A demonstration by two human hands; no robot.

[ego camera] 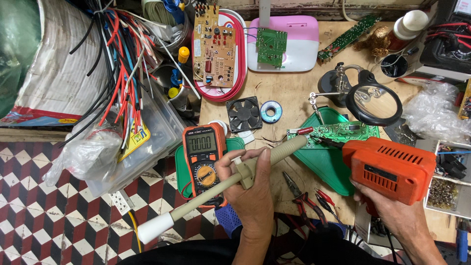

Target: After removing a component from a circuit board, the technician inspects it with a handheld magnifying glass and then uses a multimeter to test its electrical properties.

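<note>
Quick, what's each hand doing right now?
Left hand: closed around a beige desoldering pump.
Right hand: closed on the grip of an orange soldering gun.

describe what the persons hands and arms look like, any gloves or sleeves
Both are bare. The left hand wears no glove, ring or watch, and its forearm shows no sleeve. The right hand is likewise ungloved, its forearm bare to the frame edge. The fingers carry no tape or bandage that shows.

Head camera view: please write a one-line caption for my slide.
Left hand holds a beige plastic desoldering pump, right hand an orange soldering gun, both tips at a green circuit board.
</note>
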